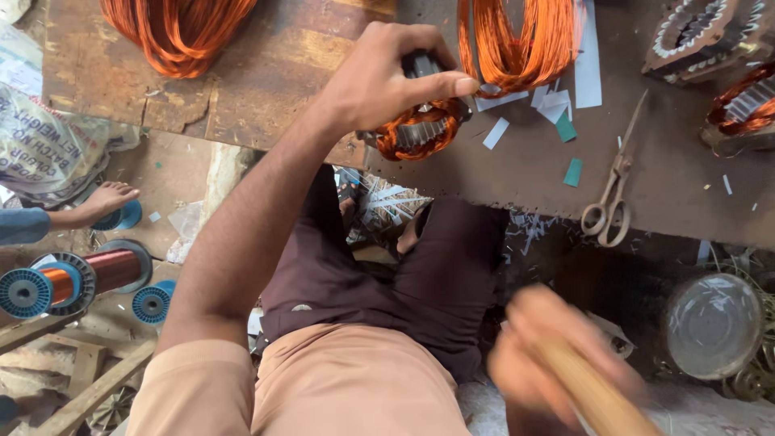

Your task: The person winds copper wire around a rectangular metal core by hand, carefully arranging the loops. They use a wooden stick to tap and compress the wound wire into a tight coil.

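Stator (420, 129) with copper windings gripped in my left hand (387, 77) at bench (517, 161) edge; right hand (549, 355), blurred, closed round wooden handle (593, 396).

Person: peach short-sleeved shirt (347, 387), dark maroon trousers (420, 282); forearms and both hands bare, no rings or watch visible

I see a worn tabletop (266, 73), copper wire bundles (173, 28) on it, a wound stator (420, 129), scissors (612, 182), paper scraps (557, 105), more stators (743, 109) at my right.
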